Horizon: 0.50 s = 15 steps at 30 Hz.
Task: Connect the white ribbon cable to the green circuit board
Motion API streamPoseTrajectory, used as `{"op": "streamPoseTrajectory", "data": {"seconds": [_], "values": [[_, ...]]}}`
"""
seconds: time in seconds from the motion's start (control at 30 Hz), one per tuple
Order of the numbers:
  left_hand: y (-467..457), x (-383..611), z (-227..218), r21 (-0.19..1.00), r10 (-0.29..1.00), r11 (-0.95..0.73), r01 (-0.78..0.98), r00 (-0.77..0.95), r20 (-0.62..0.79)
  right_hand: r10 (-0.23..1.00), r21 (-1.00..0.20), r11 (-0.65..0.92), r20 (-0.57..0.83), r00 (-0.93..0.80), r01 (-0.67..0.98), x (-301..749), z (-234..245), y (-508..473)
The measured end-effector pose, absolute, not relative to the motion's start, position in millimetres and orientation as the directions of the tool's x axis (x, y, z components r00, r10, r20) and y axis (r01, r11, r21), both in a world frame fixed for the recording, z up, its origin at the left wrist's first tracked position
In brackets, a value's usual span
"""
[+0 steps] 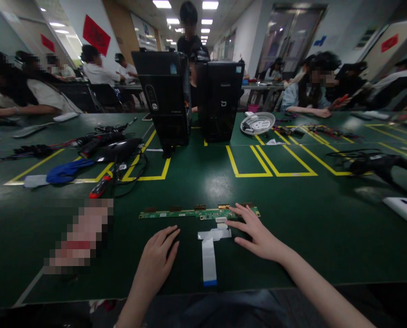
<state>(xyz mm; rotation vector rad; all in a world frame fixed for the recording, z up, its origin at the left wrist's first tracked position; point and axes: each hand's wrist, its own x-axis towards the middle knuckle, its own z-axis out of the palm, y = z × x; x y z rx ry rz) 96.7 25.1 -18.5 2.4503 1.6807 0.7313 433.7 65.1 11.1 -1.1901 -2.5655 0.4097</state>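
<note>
A long, narrow green circuit board (186,213) lies across the dark green table in front of me, with copper-coloured tabs along its far edge. From a white connector on its near side, a folded white ribbon cable (209,259) runs toward me and ends in a blue tip. My right hand (254,231) is open, fingers spread, its fingertips at the board's right half and beside the connector; whether they touch cannot be made out. Left of the cable, my left hand (156,255) rests on the table with fingers stretched out, holding nothing.
Two black computer towers (222,100) stand at the back. A white basket (258,123) sits right of them. To the left lie a red-and-black screwdriver (101,186), a blue glove (68,171) and black cables. Yellow tape (254,175) marks the table; people sit beyond.
</note>
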Motion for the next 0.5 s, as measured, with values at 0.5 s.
{"op": "streamPoseTrajectory", "data": {"seconds": [0.5], "values": [[24.9,96.9,-21.2,0.311,0.894,-0.396,0.864,0.285,0.347,0.727,-0.379,0.641,0.020,-0.687,0.668,428.5,15.7,64.1]]}}
